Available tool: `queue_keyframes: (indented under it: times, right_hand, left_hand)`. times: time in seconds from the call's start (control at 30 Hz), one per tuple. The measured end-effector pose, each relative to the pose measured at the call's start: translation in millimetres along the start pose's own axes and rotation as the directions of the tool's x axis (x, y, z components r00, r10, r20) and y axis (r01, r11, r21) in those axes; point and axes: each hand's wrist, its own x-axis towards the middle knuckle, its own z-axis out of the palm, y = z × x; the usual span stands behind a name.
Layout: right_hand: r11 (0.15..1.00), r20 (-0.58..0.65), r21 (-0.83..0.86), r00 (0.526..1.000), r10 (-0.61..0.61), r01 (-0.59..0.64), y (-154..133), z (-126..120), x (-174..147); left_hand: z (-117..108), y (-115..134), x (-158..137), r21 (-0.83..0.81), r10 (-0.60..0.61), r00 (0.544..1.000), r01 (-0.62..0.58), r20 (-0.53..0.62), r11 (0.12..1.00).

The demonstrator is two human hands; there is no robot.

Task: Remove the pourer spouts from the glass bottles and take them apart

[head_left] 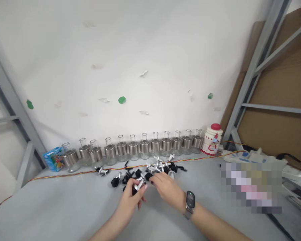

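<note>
Twelve bottles in a row, two hands at one pile of stoppers

Twelve clear glass bottles with brushed-steel sleeves stand upright in a line along the back of the grey counter, all with open necks. At the row's left end is one blue printed box; at its right end, one cream jar with a red lid. One twisted red-and-yellow wire runs in front of the bottles.

Two hands work in front of the row. The left hand has its grip pinching one black-and-silver stopper-like piece between thumb and fingers, just above the counter at the near edge of the pile. The right hand, its wrist wearing one dark-faced band, has bent fingers at the pile, beside a round black knob; whether its grip is closed on anything cannot be told.

The single pile of loose black and silver parts overlaps too much for a sure count. A small black-and-silver bit lies apart on the left, near the wire. Three green patches show on the white wall.
</note>
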Motion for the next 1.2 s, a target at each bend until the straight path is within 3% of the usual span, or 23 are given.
queue_keyframes:
  times: [0.07,0.17,0.23,0.3,0.4,0.6,0.83,1.07,1.13,1.2]
  right_hand:
    - [0.908,-0.016,0.342,0.965,0.264,-0.243,3.2,0.8,3.1]
    - [0.519,0.147,0.717,0.829,0.540,-0.465,5.7,-0.6,8.6]
    - [0.293,0.269,0.817,0.777,0.569,-0.497,4.2,-3.0,10.8]
    - [0.125,0.372,0.854,0.762,0.529,-0.504,0.6,-6.0,11.1]
    - [-0.020,0.452,0.863,0.755,0.476,-0.504,-5.3,-9.4,9.8]
    - [-0.101,0.493,0.858,0.753,0.436,-0.503,-7.1,-10.0,8.6]
    - [-0.068,0.483,0.860,0.766,0.425,-0.505,-9.2,-6.7,9.7]
    - [-0.101,0.503,0.854,0.759,0.413,-0.511,-24.4,-3.8,7.0]
    - [-0.115,0.504,0.856,0.762,0.406,-0.505,-26.2,-4.5,6.6]
    - [-0.125,0.504,0.857,0.762,0.406,-0.500,-26.0,-4.5,6.8]
  left_hand:
    - [-0.3,2.7,-0.9,-0.016,0.027,0.999,-0.027,0.027,1.000]
    - [-1.1,2.0,0.3,-0.115,-0.027,0.996,0.037,0.089,0.993]
    - [-1.3,-1.7,2.3,-0.187,-0.058,0.991,0.080,0.120,0.979]
    - [-1.2,-5.7,3.8,-0.229,-0.065,0.991,0.091,0.117,0.969]
    - [-0.3,-7.6,3.7,-0.254,-0.084,0.994,0.098,0.067,0.962]
    - [0.6,-6.4,1.0,-0.038,-0.023,0.996,0.026,0.085,0.999]
    - [0.1,-5.1,-6.1,0.098,0.055,0.991,-0.067,0.119,0.993]
    - [1.9,4.1,-17.1,0.357,0.324,0.944,-0.326,0.067,0.875]
    - [2.8,4.2,-16.0,0.365,0.320,0.944,-0.327,0.083,0.872]
    - [3.5,3.4,-13.2,0.312,0.242,0.964,-0.265,0.111,0.912]
